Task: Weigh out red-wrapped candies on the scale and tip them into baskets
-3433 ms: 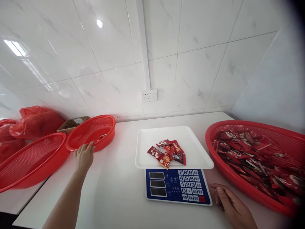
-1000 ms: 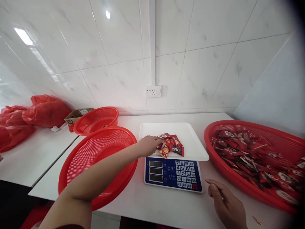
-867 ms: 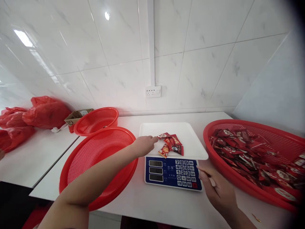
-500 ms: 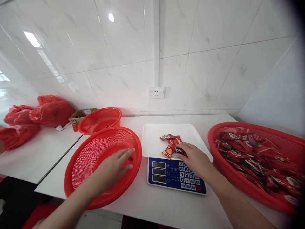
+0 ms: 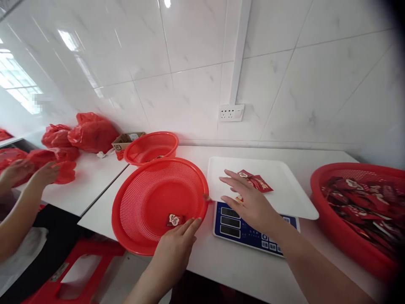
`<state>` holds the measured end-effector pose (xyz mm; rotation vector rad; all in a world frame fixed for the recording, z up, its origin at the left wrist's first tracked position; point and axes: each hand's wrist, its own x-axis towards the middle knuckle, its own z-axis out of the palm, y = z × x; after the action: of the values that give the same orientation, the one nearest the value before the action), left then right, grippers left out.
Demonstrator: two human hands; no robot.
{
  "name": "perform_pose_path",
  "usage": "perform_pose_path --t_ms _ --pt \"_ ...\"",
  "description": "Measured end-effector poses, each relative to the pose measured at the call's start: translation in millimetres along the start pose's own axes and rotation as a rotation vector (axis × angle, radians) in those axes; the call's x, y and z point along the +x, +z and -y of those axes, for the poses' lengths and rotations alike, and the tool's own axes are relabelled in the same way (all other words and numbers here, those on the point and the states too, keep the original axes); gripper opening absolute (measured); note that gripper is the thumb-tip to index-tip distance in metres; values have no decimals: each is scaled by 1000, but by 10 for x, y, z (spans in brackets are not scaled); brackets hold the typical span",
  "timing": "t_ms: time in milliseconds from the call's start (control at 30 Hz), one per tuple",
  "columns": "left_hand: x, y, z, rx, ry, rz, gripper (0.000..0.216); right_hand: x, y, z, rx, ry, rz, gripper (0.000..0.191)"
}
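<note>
My left hand [image 5: 177, 241] lies open, its fingers stretched flat on the near rim of a red mesh basket [image 5: 133, 202]. One red snack packet [image 5: 173, 220] lies inside that basket, just beyond my fingertips. My right hand [image 5: 249, 202] is open with fingers spread over the left edge of the white scale tray [image 5: 291, 194]. A small packet [image 5: 239, 199] peeks out under its palm. Two more red packets [image 5: 257, 182] lie on the tray just behind the hand. The blue scale panel [image 5: 232, 223] sits below the tray.
A large red basket [image 5: 335, 236] full of red packets stands at the right. A smaller red basket [image 5: 152, 145], a cardboard box [image 5: 126, 138] and red plastic bags [image 5: 91, 131] sit at the back left. Another person's hands [image 5: 30, 173] work at the far left. A red stool [image 5: 72, 274] stands below.
My right hand has swept left across the tray; fewer packets remain there and one now lies in the basket. My left hand drew back from inside the basket to its near rim.
</note>
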<state>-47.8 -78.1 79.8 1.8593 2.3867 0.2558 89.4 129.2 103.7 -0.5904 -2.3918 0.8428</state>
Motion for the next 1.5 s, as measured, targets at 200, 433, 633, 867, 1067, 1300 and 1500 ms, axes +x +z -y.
perform_pose_path --t_ms 200,433,633,867,1067,1300,1500 --pt "18 3 17 -37 23 -9 48 -96 -102 -405 -319 62 236 38" --pt "51 17 44 -44 41 -17 48 -55 -107 -306 -178 130 191 31" --pt "54 78 91 -22 56 -73 48 94 272 252 289 -23 175 55" --pt "44 111 106 -19 71 -110 49 316 69 -265 -458 216 137 57" --pt "74 85 82 -10 46 -49 48 342 -118 -723 -663 313 176 51" --pt "66 67 62 -32 11 -18 46 371 -106 -787 -608 257 103 36" --pt "63 33 43 -41 21 -18 47 462 -236 -825 -425 284 25 34"
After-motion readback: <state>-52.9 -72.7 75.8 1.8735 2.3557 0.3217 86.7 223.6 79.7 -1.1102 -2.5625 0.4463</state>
